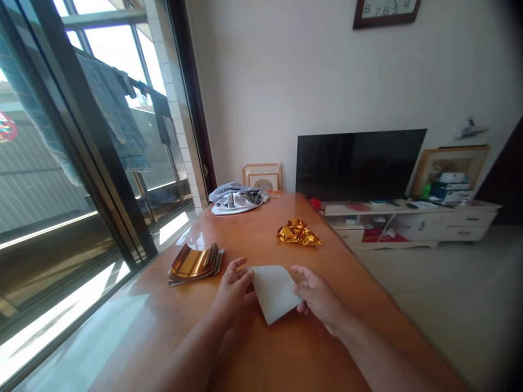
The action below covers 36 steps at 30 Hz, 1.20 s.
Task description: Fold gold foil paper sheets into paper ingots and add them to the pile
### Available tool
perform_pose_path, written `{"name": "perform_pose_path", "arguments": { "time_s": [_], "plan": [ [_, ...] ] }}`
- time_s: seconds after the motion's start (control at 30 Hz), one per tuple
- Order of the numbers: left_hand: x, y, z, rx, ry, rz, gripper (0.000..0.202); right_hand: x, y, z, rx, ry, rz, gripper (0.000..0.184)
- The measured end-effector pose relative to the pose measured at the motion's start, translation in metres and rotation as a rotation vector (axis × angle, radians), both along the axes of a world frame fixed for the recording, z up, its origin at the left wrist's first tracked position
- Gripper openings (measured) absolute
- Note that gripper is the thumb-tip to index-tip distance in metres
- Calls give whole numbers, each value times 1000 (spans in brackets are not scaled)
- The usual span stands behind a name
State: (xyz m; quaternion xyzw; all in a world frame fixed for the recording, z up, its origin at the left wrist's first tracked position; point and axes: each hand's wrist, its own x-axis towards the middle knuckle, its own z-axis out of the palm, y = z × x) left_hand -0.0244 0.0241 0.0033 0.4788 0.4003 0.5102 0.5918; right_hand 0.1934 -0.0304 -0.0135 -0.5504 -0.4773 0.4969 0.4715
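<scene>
Between my two hands a sheet of paper (274,294), pale grey on the side facing me, is held just over the wooden table (253,354). My left hand (235,286) pinches its left corner between thumb and fingers. On the opposite side, my right hand (316,294) grips the right corner, thumb on top. A stack of shiny gold foil sheets (194,264) with curled edges lies to the left of my left hand. Beyond the sheet sits a crumpled or folded gold foil piece (298,233). The underside of the held sheet is hidden.
Grey cloth (237,198) lies bunched at the table's far end. A television (359,166) stands on a white cabinet (433,226) beyond the right edge. Glass sliding doors (81,163) run along the left. Framed pictures (263,177) lean against the wall.
</scene>
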Motion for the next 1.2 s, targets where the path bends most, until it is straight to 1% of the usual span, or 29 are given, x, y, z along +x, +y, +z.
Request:
{"name": "perform_pose_path", "arguments": {
  "time_s": [0.07, 0.13, 0.2, 0.27, 0.3, 0.33, 0.43, 0.5, 0.6, 0.67, 0.77, 0.87, 0.93, 1.0, 1.07, 1.2],
  "plan": [
    [0, 1, -1, 26, 53, -10, 66, 1, 2, -1, -23, -27, -13, 52],
    [-2, 3, -5, 102, 209, 16, 58, 2, 4, -3, -59, -76, -25, 41],
    [-3, 2, -9, 267, 459, 70, 44, 2, 5, -4, -85, -124, -46, 31],
    [-3, -2, -10, 463, 684, 70, 31, 1, 6, -4, -92, -151, -64, 25],
    [-2, -7, -9, 517, 750, 25, 26, 1, 6, -4, -92, -153, -68, 24],
    [0, -12, -7, 534, 799, -29, 25, 1, 6, -4, -92, -149, -68, 24],
    [8, -30, 2, 586, 927, -231, 28, 2, 6, -5, -103, -119, -58, 23],
    [12, -40, 7, 631, 996, -258, 33, 3, 6, -5, -117, -93, -52, 23],
    [16, -46, 9, 641, 1106, -300, 38, 4, 6, -5, -138, -51, -41, 22],
    [16, -47, 8, 629, 1160, -312, 33, 5, 5, -3, -151, -34, -37, 21],
    [15, -45, 8, 622, 1207, -319, 20, 6, 2, 0, -167, -60, -14, 21],
    [15, -45, 10, 637, 1216, -344, 7, 11, -1, 2, -161, -209, 47, 21],
    [14, -44, 12, 648, 1204, -364, 3, 17, -2, 4, -68, -392, 33, 22],
    [14, -44, 13, 654, 1186, -378, 4, 23, -3, 8, 84, -556, -17, 23],
    [14, -44, 13, 657, 1166, -383, 6, 26, -6, 14, 194, -611, -24, 25],
    [15, -44, 13, 661, 1135, -382, 11, 23, -14, 26, 320, -638, 95, 20]
  ]
}}
